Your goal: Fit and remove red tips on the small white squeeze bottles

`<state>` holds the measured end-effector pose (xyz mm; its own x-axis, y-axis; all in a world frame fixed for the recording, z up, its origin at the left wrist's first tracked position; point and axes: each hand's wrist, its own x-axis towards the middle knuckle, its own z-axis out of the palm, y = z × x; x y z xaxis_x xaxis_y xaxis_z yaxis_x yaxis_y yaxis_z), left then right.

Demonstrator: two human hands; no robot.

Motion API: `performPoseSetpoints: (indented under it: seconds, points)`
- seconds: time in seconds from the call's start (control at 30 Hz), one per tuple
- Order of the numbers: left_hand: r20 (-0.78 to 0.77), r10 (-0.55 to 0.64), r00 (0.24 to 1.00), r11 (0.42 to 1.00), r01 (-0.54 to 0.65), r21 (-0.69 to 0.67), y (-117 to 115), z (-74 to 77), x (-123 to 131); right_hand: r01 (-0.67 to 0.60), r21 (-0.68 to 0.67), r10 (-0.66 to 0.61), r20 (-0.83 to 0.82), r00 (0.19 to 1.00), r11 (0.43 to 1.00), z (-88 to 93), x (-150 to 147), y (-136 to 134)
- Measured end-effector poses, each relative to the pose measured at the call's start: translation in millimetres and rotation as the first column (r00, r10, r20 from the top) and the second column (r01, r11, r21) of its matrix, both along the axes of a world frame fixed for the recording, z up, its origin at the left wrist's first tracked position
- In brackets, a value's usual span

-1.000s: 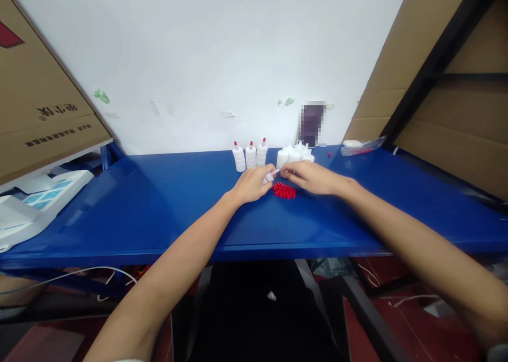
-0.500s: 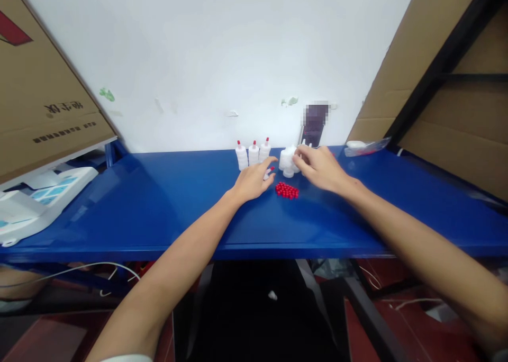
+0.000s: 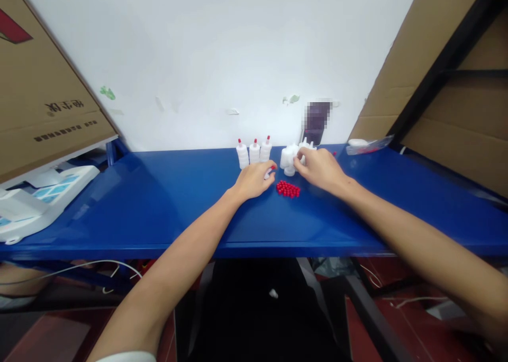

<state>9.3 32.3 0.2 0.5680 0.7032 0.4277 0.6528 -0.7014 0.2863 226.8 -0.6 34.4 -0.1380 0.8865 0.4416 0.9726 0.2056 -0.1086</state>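
Observation:
My left hand (image 3: 254, 181) is closed round a small white squeeze bottle (image 3: 267, 174); its red tip shows between thumb and forefinger, and the rest is hidden by the hand. Behind it stand three white squeeze bottles (image 3: 254, 153) with red tips, upright in a row. My right hand (image 3: 321, 167) has curled fingers, thumb and forefinger brought together at a cluster of white nozzle caps (image 3: 288, 157). Whatever its fingertips hold is too small to make out. Between the hands, nearer me, lies a pile of small red tip caps (image 3: 288, 189).
The blue table (image 3: 166, 203) meets a white wall. A phone-like dark object (image 3: 316, 121), partly pixelated, leans there. At the right lies a clear plastic bag (image 3: 369, 146); a white device (image 3: 51, 198) sits at the left. Cardboard (image 3: 51, 87) flanks the table.
My left thumb and forefinger have closed in at the bottle's red tip. My right fingers have drawn closer together at the nozzle caps. The view has shifted slightly.

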Motion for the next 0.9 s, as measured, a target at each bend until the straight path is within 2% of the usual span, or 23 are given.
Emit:
performPoseSetpoints:
  seconds: [0.23, 0.53, 0.7, 0.9]
  points:
    - [-0.006, -0.013, 1.0, 1.0, 0.013, 0.0, -1, 1.0, 0, -0.056, 0.006, 0.056, 0.01, 0.998, 0.998, 1.8, -4, -4]
    - [-0.012, -0.013, 1.0, 1.0, 0.013, -0.004, -2, 0.4, 2, -0.067, -0.036, 0.062, -0.112, 0.992, 0.997, -7.1, 0, 5]
    - [-0.012, -0.02, 1.0, 1.0, 0.02, -0.014, -3, 1.2, 2, -0.045, -0.064, 0.037, -0.126, 0.991, 0.997, -9.7, 2, 9]
    - [-0.021, -0.042, 0.999, 0.999, 0.041, -0.025, -2, -0.3, 2, -0.063, -0.071, 0.052, -0.155, 0.987, 0.995, -4.3, 4, 7]
